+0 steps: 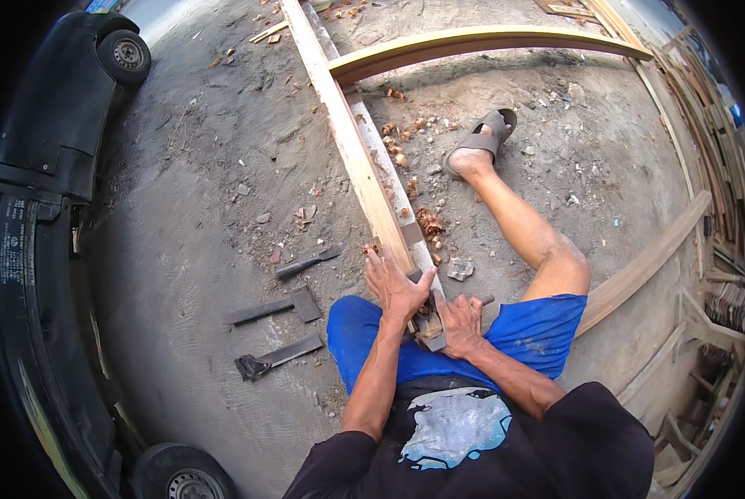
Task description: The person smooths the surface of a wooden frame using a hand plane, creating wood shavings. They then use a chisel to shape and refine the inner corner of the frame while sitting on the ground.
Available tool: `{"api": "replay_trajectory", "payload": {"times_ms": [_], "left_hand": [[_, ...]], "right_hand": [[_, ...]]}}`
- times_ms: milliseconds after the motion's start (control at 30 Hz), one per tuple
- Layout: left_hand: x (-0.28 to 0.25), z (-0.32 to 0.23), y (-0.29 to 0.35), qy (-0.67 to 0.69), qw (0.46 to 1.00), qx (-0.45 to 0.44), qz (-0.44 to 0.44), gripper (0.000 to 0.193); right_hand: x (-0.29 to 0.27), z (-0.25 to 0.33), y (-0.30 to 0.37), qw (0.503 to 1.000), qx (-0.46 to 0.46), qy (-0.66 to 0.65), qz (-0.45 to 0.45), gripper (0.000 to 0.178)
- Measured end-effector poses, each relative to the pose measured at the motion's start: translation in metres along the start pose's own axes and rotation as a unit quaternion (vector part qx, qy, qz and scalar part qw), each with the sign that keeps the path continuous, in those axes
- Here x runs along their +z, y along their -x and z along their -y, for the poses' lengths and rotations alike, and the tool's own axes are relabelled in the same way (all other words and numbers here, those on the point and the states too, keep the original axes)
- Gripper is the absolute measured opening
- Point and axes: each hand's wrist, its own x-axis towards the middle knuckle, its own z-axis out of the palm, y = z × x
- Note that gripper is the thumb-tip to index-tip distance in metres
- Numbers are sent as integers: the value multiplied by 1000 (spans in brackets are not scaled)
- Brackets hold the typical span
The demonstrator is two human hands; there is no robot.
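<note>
A dark vehicle (52, 308) bears white lettering (12, 241) — hands (396, 285) (462, 323) hold a plane (429, 326).

Hands (397, 287) on a woodworking plane (429, 324)

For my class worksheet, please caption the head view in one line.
Left hand and right hand at a hand plane on a long beam, shavings and tools nearby.

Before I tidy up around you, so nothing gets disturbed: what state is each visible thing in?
Hand plane: gripped, partly covered
Right hand: closed on the plane
Left hand: bent, grip unclear
Long plank: bare wood
Crossing beam: laid crosswise
Chisel: lying on the ground
Hammer: lying flat, unheld
Flat-bladed tool: lying flat, unheld
Shavings: curled, scattered
Sandal: worn
Dark vehicle: standing alongside
</note>
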Motion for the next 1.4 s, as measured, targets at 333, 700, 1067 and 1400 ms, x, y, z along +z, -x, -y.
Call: {"api": "replay_trajectory", "payload": {"times_ms": [333,700,1067,1400], "left_hand": [[-34,-20,-280,1,996,81,-41,68],[-22,24,-188,54,992,93,-69,58],[-41,25,-219,44,984,168,-44,67],[-78,27,-459,25,992,63,-102,70]], "right_hand": [[0,-26,-272,997,17,-51,-64,105],[-12,-1,-203,998,-16,-64,-13,94],[1,14,-228,991,0,-105,-83,102],[-9,-29,-461,998,-55,-13,-14,101]]}}
